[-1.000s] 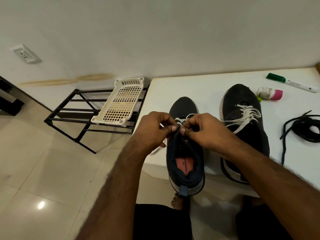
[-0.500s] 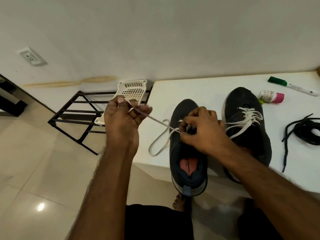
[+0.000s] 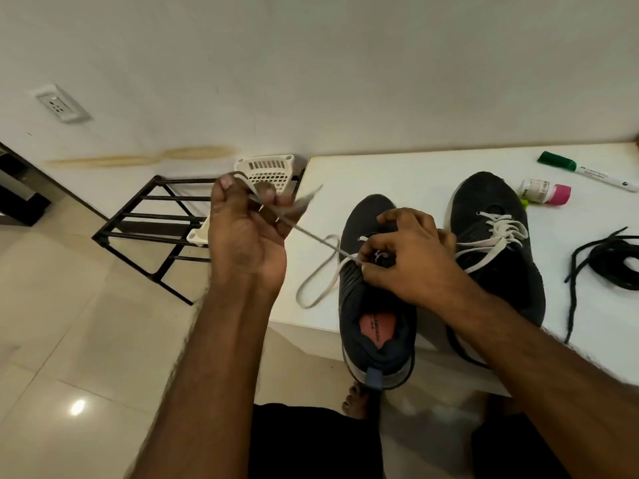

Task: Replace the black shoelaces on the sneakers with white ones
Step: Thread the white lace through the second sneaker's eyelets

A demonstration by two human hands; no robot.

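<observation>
Head view, as I read it: my left hand [image 3: 247, 233] is raised off the surface's [image 3: 408, 174] left edge, grasping one end of the white shoelace [image 3: 320, 271] and holding it taut. My right hand [image 3: 408, 257] pinches the lace at the eyelets of the left sneaker [image 3: 375, 295], whose heel overhangs the near edge. A slack loop of lace lies beside that sneaker. The right sneaker [image 3: 494, 243] sits just beside it, already laced white. Black shoelaces [image 3: 612, 261] lie coiled further right.
</observation>
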